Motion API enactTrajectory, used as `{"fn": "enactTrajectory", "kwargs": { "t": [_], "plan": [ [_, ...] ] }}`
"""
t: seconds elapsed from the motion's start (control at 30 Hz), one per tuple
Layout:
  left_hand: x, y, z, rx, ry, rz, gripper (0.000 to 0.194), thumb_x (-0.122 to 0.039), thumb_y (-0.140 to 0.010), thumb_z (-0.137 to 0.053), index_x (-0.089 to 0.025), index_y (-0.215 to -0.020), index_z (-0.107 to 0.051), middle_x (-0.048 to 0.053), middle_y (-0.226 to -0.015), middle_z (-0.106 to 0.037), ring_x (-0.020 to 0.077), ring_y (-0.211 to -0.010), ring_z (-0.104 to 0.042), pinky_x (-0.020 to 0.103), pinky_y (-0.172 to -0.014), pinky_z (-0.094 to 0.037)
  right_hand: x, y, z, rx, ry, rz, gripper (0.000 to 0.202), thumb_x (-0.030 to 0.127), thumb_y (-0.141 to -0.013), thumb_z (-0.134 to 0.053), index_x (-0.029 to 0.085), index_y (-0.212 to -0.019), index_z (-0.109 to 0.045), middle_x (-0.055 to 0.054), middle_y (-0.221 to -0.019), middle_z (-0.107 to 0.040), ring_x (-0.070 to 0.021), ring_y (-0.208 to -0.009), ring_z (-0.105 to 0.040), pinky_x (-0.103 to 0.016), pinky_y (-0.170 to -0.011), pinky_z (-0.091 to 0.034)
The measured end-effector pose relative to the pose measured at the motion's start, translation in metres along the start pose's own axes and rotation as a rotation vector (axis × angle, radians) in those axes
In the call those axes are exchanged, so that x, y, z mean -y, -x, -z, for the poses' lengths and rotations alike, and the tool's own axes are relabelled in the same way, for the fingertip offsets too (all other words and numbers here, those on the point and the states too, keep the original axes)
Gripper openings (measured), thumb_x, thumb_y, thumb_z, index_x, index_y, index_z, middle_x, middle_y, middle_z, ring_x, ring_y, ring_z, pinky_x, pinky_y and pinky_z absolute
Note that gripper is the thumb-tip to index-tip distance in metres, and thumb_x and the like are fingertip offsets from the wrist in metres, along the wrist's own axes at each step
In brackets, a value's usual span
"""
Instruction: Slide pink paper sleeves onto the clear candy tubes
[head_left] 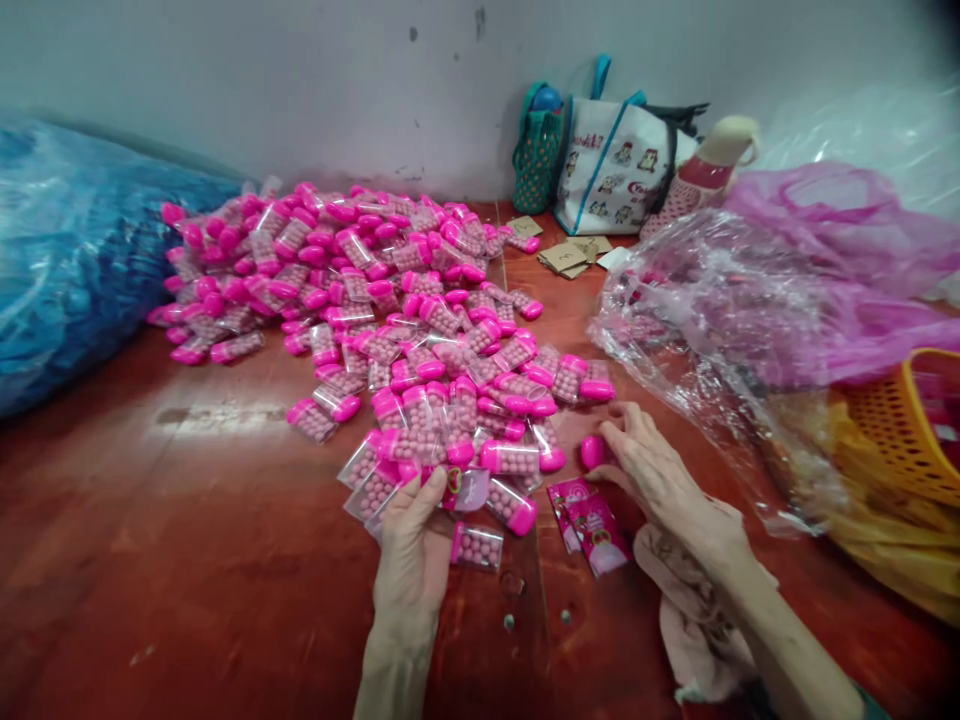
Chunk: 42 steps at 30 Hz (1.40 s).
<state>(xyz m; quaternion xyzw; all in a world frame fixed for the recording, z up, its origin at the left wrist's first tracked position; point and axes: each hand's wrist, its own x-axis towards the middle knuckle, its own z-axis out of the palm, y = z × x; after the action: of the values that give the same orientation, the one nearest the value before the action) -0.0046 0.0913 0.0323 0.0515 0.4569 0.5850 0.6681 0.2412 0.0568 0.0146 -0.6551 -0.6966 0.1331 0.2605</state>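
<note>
Left hand: printed label held by left hand, thumb laid over its edge; label pinched between thumb and fingers, fingers mostly hidden underneath.
Right hand: pink cap bracketed by thumb and curled fingers of right hand; whether it is gripped or only touched cannot be told.
Containers: clear packs of pink beads with pink caps heaped in a pile, spread from near the wall down to left hand; packs lying at mixed angles, many overlapped.
Single pack: one bead pack laid flat just right of left hand, at the near edge of the pile.
Pink cards: printed pink cards overlapped on red-brown surface, below right fingertips.
Cloth: crumpled pale fabric partly covered by right forearm.
Right side: clear plastic, pink bag and yellow basket bunched together.
Left side: blue plastic sack set beside pile.
Back: green bottle pouch, white tote and flask stood near wall; brown card pieces scattered in front.
</note>
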Motion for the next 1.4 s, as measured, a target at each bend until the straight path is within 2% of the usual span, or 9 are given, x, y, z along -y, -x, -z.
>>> {"fn": "enactTrajectory", "kwargs": {
  "t": [0.1,0.2,0.3,0.4,0.57,0.73,0.93,1.13,1.4],
  "plan": [
    [0.003,-0.001,0.001,0.025,-0.042,-0.027,0.013,-0.014,-0.058,-0.077,-0.013,-0.069,-0.071,0.004,-0.068,-0.073,0.0151,-0.059,-0.066,0.025,-0.055,-0.056,0.020,0.007,0.002,-0.059,-0.099,-0.118,0.029,0.038,-0.086,-0.045,0.021,-0.110,-0.050,-0.014,-0.108,-0.058,-0.0292,-0.101,-0.055,-0.044,-0.081,-0.047],
    [0.006,0.000,-0.001,0.026,-0.076,-0.093,0.015,-0.017,-0.056,-0.079,-0.014,-0.068,-0.071,0.003,-0.067,-0.073,0.0138,-0.061,-0.066,0.024,-0.060,-0.056,0.055,0.006,-0.003,0.040,-0.314,-0.249,0.023,0.044,-0.080,-0.058,0.022,-0.085,-0.052,0.001,-0.064,-0.058,-0.0157,-0.053,-0.054,-0.025,-0.047,-0.044],
    [0.009,0.004,-0.005,0.011,-0.123,-0.136,0.015,-0.020,-0.054,-0.081,-0.015,-0.065,-0.071,0.002,-0.064,-0.073,0.0128,-0.058,-0.065,0.023,-0.060,-0.055,0.090,0.001,-0.012,0.062,-0.685,-0.421,0.028,0.040,-0.071,-0.069,0.020,-0.083,-0.052,0.002,-0.066,-0.060,-0.0127,-0.054,-0.052,-0.022,-0.049,-0.042],
    [0.013,0.010,-0.007,-0.009,-0.179,-0.164,0.015,-0.022,-0.053,-0.081,-0.015,-0.063,-0.071,0.000,-0.062,-0.072,0.0115,-0.057,-0.064,0.022,-0.061,-0.054,0.110,0.000,-0.020,-0.021,-0.856,-0.532,0.028,0.035,-0.068,-0.072,0.020,-0.085,-0.055,0.003,-0.067,-0.061,-0.0118,-0.056,-0.052,-0.021,-0.053,-0.042],
    [0.021,0.016,-0.006,0.031,-0.269,-0.228,0.009,-0.020,-0.060,-0.077,-0.017,-0.067,-0.072,-0.001,-0.066,-0.072,0.0114,-0.060,-0.063,0.022,-0.064,-0.053,0.111,0.000,-0.021,-0.029,-1.185,-0.695,0.030,0.035,-0.066,-0.074,0.018,-0.078,-0.053,0.004,-0.058,-0.058,-0.0078,-0.045,-0.048,-0.018,-0.043,-0.036],
    [0.020,0.017,-0.006,0.117,-0.343,-0.211,0.023,-0.015,-0.069,-0.070,-0.017,-0.092,-0.070,0.002,-0.086,-0.071,0.0142,-0.081,-0.062,0.023,-0.074,-0.049,0.106,0.002,-0.016,-0.026,-1.225,-0.643,0.026,0.036,-0.075,-0.068,0.018,-0.080,-0.049,0.004,-0.060,-0.060,-0.0052,-0.041,-0.048,-0.015,-0.040,-0.035],
    [0.020,0.016,-0.008,0.073,-0.283,-0.164,0.008,-0.020,-0.061,-0.075,-0.015,-0.062,-0.068,-0.003,-0.059,-0.063,0.0096,-0.055,-0.054,0.019,-0.054,-0.045,0.121,0.015,-0.022,0.077,-1.329,-0.680,0.026,0.043,-0.088,-0.048,0.018,-0.079,-0.048,0.006,-0.057,-0.054,-0.0019,-0.036,-0.041,-0.012,-0.035,-0.032],
    [0.024,0.014,-0.004,0.130,-0.361,-0.283,0.005,-0.020,-0.064,-0.073,-0.016,-0.065,-0.071,0.000,-0.064,-0.065,0.0123,-0.062,-0.057,0.021,-0.060,-0.046,0.125,0.022,-0.030,0.036,-1.338,-0.768,0.029,0.045,-0.088,-0.047,0.018,-0.076,-0.046,0.007,-0.055,-0.051,-0.0009,-0.034,-0.040,-0.010,-0.032,-0.032],
    [0.024,0.009,0.000,0.267,-0.370,-0.207,0.012,-0.025,-0.063,-0.074,-0.016,-0.071,-0.074,0.005,-0.074,-0.067,0.0170,-0.066,-0.060,0.025,-0.062,-0.048,0.120,0.022,-0.030,0.048,-1.214,-0.775,0.031,0.047,-0.087,-0.045,0.019,-0.075,-0.048,0.007,-0.053,-0.048,-0.0031,-0.034,-0.037,-0.012,-0.030,-0.032]
  ]
}}
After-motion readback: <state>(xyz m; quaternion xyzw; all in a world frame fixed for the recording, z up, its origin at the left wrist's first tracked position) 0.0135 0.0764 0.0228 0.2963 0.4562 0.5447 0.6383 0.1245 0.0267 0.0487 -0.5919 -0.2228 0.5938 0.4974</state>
